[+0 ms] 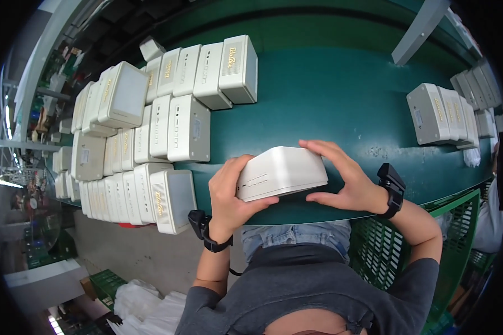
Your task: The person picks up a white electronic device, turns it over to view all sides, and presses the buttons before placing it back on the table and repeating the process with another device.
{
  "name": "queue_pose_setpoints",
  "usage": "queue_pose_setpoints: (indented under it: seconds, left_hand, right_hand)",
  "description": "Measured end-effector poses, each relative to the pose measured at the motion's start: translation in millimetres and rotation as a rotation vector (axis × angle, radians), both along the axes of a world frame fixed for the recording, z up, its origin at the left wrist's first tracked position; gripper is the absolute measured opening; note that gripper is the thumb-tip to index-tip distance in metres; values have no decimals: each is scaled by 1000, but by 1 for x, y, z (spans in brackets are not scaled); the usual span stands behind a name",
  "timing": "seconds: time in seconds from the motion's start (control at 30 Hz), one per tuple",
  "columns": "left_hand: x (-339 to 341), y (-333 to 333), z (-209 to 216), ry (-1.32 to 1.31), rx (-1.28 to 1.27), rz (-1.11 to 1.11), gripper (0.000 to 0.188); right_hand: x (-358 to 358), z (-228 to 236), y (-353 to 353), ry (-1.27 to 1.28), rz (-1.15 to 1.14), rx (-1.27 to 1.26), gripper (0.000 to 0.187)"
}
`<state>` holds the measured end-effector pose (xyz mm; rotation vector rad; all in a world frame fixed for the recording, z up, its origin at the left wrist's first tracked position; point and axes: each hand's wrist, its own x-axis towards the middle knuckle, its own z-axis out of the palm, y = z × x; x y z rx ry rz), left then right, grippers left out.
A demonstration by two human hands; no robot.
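Tilted just above the front edge of the green table, a white plastic device casing (285,167) has a row of small slots on its left side. My left hand (232,187) grips that side, its thumb along the lower edge and its fingers behind. Around the casing's right end, my right hand (346,176) is spread, thumb and fingers apart. Its fingertips reach the far top edge; whether they touch cannot be told. The casing's underside and far side are hidden. Each wrist wears a black strapped device.
Several similar white casings (189,128) stand in stacked rows at the left of the green table (318,84). More casings (439,114) stand in a row at the far right. A grey post (422,33) meets the table's back right. A green crate (374,245) sits beside my right side.
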<state>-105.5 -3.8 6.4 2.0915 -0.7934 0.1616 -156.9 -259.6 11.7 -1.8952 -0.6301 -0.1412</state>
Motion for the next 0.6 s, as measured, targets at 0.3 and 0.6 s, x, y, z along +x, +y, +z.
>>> queue_pose_setpoints:
  seconds: [0.3, 0.6]
  left_hand:
    - [-19, 8, -14, 335, -478, 121, 93]
    - [-32, 5, -24, 902, -570, 29, 84]
  right_hand:
    - [-17, 5, 11, 193, 85, 294, 87]
    - [-23, 15, 8, 472, 90, 576, 75]
